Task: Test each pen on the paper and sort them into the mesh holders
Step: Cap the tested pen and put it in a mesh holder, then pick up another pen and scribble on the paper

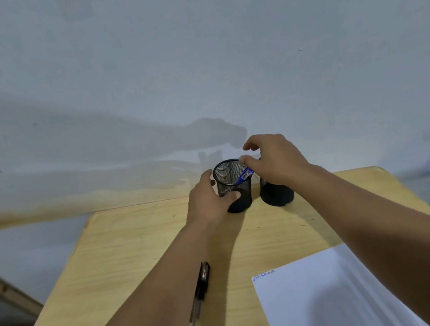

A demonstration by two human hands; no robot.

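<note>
At frame centre, the left hand (208, 199) gripped a black cylindrical mesh holder (232, 185); the right hand (274, 160) pinched a blue pen (244, 175) inside it.

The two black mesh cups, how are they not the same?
The left mesh holder has a blue pen poking into it; no pen shows in the right mesh holder. The left hand grips the left holder, while the right holder is not gripped: the right hand is in front of its top, holding the pen. The left holder's rim shows fully; the right holder's is hidden. Both are black, round, and upright on the table.
</note>
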